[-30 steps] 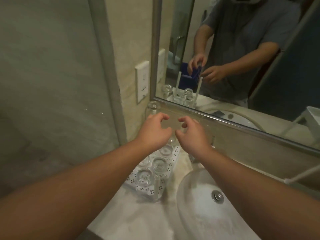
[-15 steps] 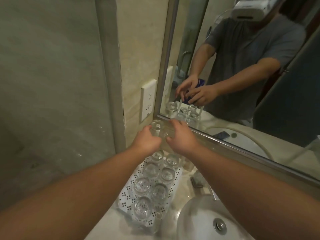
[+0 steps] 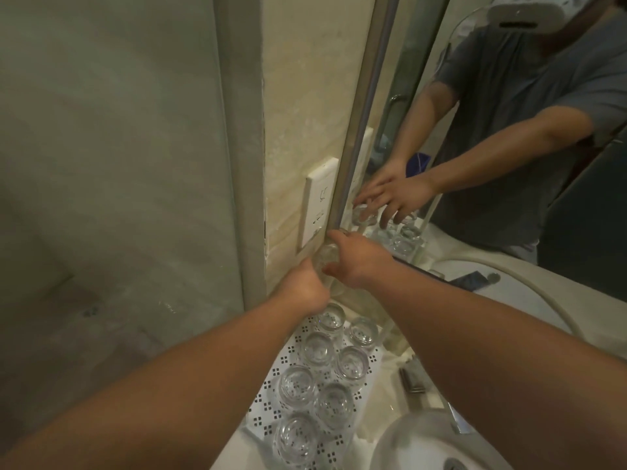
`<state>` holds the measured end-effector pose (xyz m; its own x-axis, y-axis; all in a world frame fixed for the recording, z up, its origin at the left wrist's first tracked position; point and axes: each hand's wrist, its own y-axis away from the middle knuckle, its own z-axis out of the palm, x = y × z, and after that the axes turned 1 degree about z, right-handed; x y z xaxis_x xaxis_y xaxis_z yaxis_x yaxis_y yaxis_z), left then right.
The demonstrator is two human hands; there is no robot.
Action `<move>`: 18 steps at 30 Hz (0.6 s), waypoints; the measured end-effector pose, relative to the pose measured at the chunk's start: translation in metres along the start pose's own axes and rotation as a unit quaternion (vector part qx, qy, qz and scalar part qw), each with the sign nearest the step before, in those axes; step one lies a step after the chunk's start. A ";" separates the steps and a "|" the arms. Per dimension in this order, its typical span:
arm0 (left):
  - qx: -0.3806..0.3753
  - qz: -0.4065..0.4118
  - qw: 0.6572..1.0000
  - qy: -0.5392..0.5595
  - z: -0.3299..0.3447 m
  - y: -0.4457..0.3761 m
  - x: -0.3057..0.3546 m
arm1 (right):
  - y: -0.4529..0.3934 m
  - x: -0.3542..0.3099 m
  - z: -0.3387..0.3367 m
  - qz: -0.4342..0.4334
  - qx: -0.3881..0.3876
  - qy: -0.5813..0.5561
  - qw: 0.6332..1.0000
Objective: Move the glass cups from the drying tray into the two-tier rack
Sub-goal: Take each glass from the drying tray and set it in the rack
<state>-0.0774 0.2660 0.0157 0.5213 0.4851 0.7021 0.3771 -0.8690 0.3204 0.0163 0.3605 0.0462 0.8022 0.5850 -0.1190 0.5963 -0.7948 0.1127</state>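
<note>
At far end of white perforated drying tray (image 3: 271,398), both hands, left (image 3: 305,290) and right (image 3: 359,262), grip one clear glass cup (image 3: 325,257); next, lift it to the rack.

Seven clear glass cups (image 3: 317,347) stand in two rows on the white perforated drying tray (image 3: 271,395) beside the basin, while one more clear glass cup (image 3: 326,257) is up by the mirror's lower corner, partly hidden between two hands.
</note>
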 end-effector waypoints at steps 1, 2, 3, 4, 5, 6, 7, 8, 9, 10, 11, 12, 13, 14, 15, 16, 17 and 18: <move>-0.005 -0.006 1.000 0.006 0.001 -0.002 -0.002 | -0.003 -0.001 0.002 0.001 -0.004 0.007 1.000; -0.011 -0.012 1.000 0.010 0.002 -0.002 -0.003 | -0.006 -0.002 0.005 0.000 -0.006 0.014 1.000; -0.018 -0.019 1.000 0.015 0.003 -0.003 -0.004 | -0.008 -0.003 0.007 -0.003 -0.011 0.020 1.000; -0.024 -0.024 0.999 0.022 0.004 -0.003 -0.005 | -0.010 -0.004 0.009 -0.008 -0.016 0.025 1.000; -0.030 -0.029 0.999 0.033 0.006 -0.004 -0.007 | -0.011 -0.004 0.012 -0.015 -0.022 0.028 0.999; -0.036 -0.033 0.998 0.046 0.007 -0.003 -0.008 | -0.013 -0.003 0.014 -0.021 -0.027 0.029 0.999; -0.043 -0.037 0.997 0.059 0.009 -0.003 -0.009 | -0.015 -0.003 0.016 -0.025 -0.032 0.027 0.999; -0.047 -0.040 0.996 0.070 0.010 -0.004 -0.010 | -0.016 -0.003 0.018 -0.027 -0.034 0.023 0.999; -0.051 -0.042 0.995 0.080 0.011 -0.004 -0.011 | -0.018 -0.003 0.020 -0.028 -0.035 0.019 0.999; -0.053 -0.045 0.994 0.088 0.012 -0.004 -0.011 | -0.019 -0.004 0.021 -0.029 -0.035 0.016 0.999; -0.053 -0.047 0.993 0.095 0.012 -0.005 -0.011 | -0.019 -0.004 0.022 -0.030 -0.036 0.015 0.999; -0.052 -0.049 0.992 0.102 0.012 -0.005 -0.011 | -0.020 -0.005 0.022 -0.031 -0.036 0.015 0.999; -0.051 -0.052 0.991 0.112 0.013 -0.006 -0.011 | -0.020 -0.006 0.022 -0.033 -0.037 0.017 0.999; -0.052 -0.055 0.989 0.124 0.014 -0.006 -0.011 | -0.020 -0.006 0.022 -0.036 -0.039 0.021 0.998; -0.053 -0.058 0.988 0.136 0.014 -0.006 -0.011 | -0.020 -0.006 0.021 -0.039 -0.043 0.024 0.998; -0.053 -0.062 0.986 0.148 0.015 -0.006 -0.011 | -0.020 -0.006 0.020 -0.039 -0.048 0.026 0.998; -0.052 -0.067 0.984 0.159 0.015 -0.005 -0.012 | -0.020 -0.005 0.019 -0.036 -0.053 0.027 0.998; -0.053 -0.071 0.981 0.171 0.016 -0.004 -0.012 | -0.019 -0.004 0.017 -0.033 -0.056 0.028 0.998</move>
<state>-0.0732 0.2648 -0.0043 0.1744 0.5568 0.8121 0.3372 -0.8086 0.4821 0.0006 0.3705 0.0275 0.7597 0.6460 -0.0750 0.6448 -0.7332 0.2161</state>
